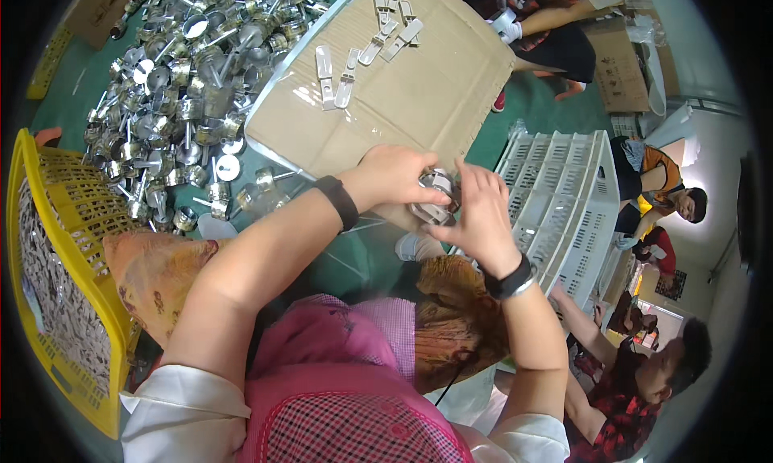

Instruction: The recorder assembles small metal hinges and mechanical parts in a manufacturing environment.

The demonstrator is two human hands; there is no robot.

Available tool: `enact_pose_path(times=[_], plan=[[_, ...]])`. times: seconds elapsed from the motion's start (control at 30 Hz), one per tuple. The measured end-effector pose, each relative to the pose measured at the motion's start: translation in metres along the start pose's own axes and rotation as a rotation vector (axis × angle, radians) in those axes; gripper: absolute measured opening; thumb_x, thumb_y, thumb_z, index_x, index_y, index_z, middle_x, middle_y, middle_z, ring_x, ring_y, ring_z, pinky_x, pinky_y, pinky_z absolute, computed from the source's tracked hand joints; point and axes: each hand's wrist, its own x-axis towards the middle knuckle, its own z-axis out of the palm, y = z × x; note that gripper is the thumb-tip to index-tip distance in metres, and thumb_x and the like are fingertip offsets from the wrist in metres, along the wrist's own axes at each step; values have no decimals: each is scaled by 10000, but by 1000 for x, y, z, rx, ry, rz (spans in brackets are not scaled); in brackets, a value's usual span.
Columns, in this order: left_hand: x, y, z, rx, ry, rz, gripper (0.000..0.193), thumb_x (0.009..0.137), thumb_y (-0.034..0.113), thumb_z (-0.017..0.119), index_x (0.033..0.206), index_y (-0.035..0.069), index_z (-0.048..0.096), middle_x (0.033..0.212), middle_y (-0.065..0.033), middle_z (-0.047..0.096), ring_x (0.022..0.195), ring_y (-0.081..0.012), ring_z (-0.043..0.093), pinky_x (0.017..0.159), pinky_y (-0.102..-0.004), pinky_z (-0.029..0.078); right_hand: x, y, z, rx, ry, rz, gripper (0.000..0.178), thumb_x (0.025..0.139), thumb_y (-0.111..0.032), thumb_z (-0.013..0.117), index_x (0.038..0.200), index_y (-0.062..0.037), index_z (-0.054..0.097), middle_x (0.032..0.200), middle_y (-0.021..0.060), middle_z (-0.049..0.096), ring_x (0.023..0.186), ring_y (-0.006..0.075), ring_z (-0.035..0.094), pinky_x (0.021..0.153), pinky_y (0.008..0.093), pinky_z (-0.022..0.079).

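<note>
A small rounded metal part, silvery with dark bands, is held between both my hands over the near edge of a cardboard-topped table. My left hand grips it from the left, thumb laid across it. From the right, my right hand closes fingers and thumb around its other side. Much of the part is hidden by my fingers, so its exact kind cannot be made out. Several pale grey lever-like clips lie on the cardboard, some overlapping, beyond my hands.
Shiny metal cups with rods form a large pile at the left. Nearer stands a yellow basket of small pieces. A white slatted crate is on my right. Co-workers sit across the table and along the right, one near my right arm.
</note>
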Motion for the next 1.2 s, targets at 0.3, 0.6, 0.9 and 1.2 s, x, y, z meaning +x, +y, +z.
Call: enact_pose_path(times=[0.3, 0.6, 0.9, 1.2], plan=[[28, 4, -13, -58, -154, 44, 690, 700, 615, 629, 1130, 81, 562, 860, -198, 645, 821, -367, 618, 711, -415, 480, 34, 50, -19, 411, -243, 15, 623, 504, -269, 820, 1023, -10, 592, 891, 134, 636, 942, 293, 574, 983, 497, 314], [65, 1, -19, 49, -280, -36, 682, 722, 620, 609, 1077, 37, 610, 867, -208, 647, 805, -367, 621, 722, -415, 485, 18, 40, -8, -83, 157, -110, 681, 517, -262, 820, 1105, -42, 553, 1042, 125, 590, 1044, 273, 517, 988, 552, 276], [78, -4, -19, -15, -140, -12, 584, 779, 562, 588, 1057, 48, 603, 842, -212, 642, 799, -365, 622, 700, -419, 480, 40, 66, -25, 36, 201, -131, 760, 546, -308, 811, 1157, 31, 515, 1070, 174, 573, 1110, 320, 491, 1017, 506, 260], [93, 3, -21, 78, -77, 67, 658, 768, 590, 587, 1097, 20, 591, 838, -222, 641, 819, -376, 619, 712, -422, 487, 76, 97, -37, 243, -170, 30, 728, 498, -288, 803, 1112, 5, 544, 1068, 148, 591, 1052, 306, 531, 982, 519, 298]])
